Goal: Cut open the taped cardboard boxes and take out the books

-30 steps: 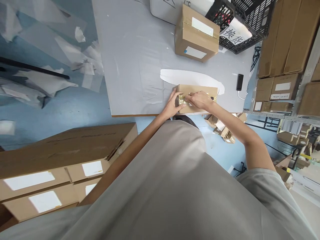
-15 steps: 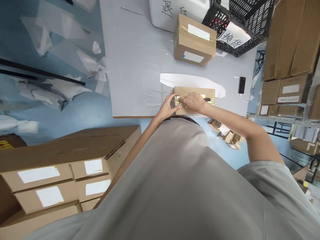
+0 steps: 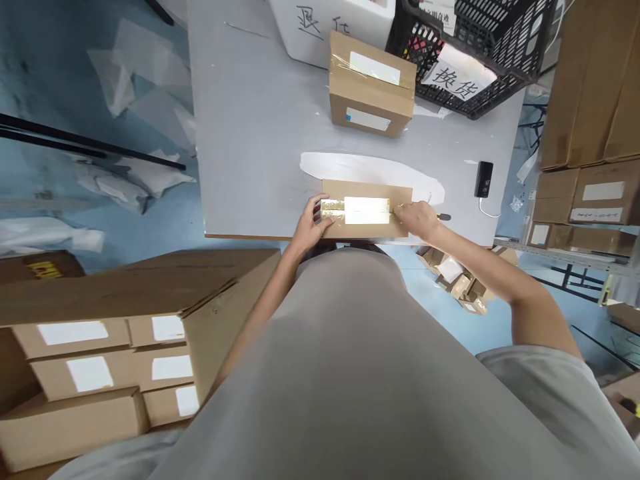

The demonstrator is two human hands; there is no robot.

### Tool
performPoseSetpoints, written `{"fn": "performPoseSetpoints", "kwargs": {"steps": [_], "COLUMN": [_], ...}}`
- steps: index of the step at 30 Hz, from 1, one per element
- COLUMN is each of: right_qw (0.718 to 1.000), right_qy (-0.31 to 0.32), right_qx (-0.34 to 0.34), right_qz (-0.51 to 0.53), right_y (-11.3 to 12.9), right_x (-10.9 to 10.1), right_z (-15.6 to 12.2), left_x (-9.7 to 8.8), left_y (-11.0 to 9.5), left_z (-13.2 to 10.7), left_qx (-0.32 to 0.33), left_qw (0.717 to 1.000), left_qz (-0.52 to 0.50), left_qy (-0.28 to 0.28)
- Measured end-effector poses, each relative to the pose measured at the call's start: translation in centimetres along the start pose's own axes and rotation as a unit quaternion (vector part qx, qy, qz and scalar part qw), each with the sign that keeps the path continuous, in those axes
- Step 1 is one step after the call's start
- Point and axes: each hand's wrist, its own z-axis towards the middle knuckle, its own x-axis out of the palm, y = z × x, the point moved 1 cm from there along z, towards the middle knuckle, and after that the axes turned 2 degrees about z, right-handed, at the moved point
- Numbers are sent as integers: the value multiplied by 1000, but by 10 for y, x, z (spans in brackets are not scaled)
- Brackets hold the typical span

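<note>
A taped cardboard box (image 3: pixel 367 231) with a white label lies near the table's front edge. My left hand (image 3: pixel 310 227) grips its left end, the thumb on the top face and the fingers at the far side. My right hand (image 3: pixel 419 219) is closed in a fist at the box's right end, over the taped seam. From the fist sticks out the dark end of a slim tool, which looks like a box cutter (image 3: pixel 444 217); its blade is hidden by the hand. Behind the box lies a long white sheet (image 3: pixel 370 165).
Another cardboard box (image 3: pixel 370 100) stands farther back, before a white bin (image 3: pixel 305 40) and a black plastic crate (image 3: pixel 515 67). A black phone (image 3: pixel 483 179) with a cable lies at right. Boxes fill a large carton (image 3: pixel 215 333) at lower left.
My right hand has slid right along the seam to the box's right end with the cutter, uncovering the white label. My left hand still holds the left end. The view has shifted slightly.
</note>
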Motion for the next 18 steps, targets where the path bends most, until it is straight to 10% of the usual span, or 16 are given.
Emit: {"fn": "performPoseSetpoints", "kwargs": {"steps": [6,18], "right_qw": [999,999], "right_qy": [-26,-7], "right_qx": [-30,-42], "right_qz": [22,22], "right_y": [-12,-63], "right_x": [7,43], "right_z": [5,-15], "left_x": [21,28], "left_y": [-18,-17], "left_z": [4,4], "left_qx": [-6,5], "left_qw": [971,958], "left_qz": [157,188], "left_qy": [-182,-217]}}
